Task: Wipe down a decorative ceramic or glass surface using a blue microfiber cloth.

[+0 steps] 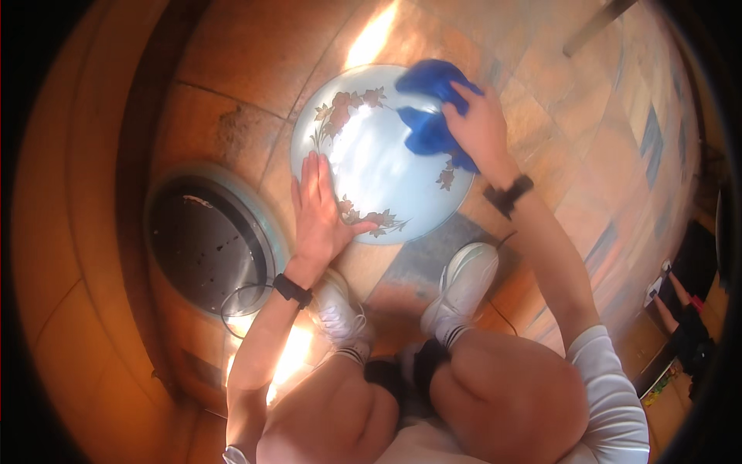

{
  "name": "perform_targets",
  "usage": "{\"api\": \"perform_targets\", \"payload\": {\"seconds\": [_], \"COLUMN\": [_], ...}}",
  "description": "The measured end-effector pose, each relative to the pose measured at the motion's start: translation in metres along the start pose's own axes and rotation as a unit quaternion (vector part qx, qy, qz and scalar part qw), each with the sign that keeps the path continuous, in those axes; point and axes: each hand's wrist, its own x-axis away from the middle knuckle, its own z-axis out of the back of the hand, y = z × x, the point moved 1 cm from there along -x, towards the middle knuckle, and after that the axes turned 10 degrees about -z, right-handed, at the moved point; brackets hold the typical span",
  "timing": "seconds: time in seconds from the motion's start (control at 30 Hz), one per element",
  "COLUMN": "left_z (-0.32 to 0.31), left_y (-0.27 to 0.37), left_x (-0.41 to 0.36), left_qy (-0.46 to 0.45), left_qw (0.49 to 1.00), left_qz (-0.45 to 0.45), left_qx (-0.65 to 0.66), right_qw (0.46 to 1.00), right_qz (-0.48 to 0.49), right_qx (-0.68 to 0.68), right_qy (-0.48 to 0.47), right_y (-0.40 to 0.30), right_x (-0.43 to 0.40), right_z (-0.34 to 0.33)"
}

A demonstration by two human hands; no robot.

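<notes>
A round, pale glass-like disc (371, 174) with a floral pattern lies before me on the tiled floor, with bright glare across its middle. My left hand (322, 211) rests flat on its lower left edge, fingers extended, holding nothing. At the disc's upper right, my right hand (478, 124) has a bunched blue cloth (432, 130) under its fingers and thumb. The cloth spreads over the disc's right side and covers part of the pattern there. Both wrists wear black bands.
A round, dark-centred basin or lid (203, 243) stands on the floor at the left, a thin wire loop (223, 316) by its lower edge. My white shoes (464, 284) are just below the disc. A pole (597, 29) is at the upper right; another person (690, 330) is at the far right.
</notes>
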Motion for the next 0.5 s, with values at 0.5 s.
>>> {"api": "perform_targets", "payload": {"seconds": [0.5], "left_z": [-0.006], "left_y": [0.002], "left_x": [-0.003], "left_qy": [-0.001], "left_qw": [1.0], "left_qz": [-0.018], "left_qx": [0.0], "right_qw": [0.957], "right_qz": [0.283], "right_qx": [0.044], "right_qy": [0.038], "right_y": [-0.057], "right_x": [-0.023], "right_z": [-0.011]}}
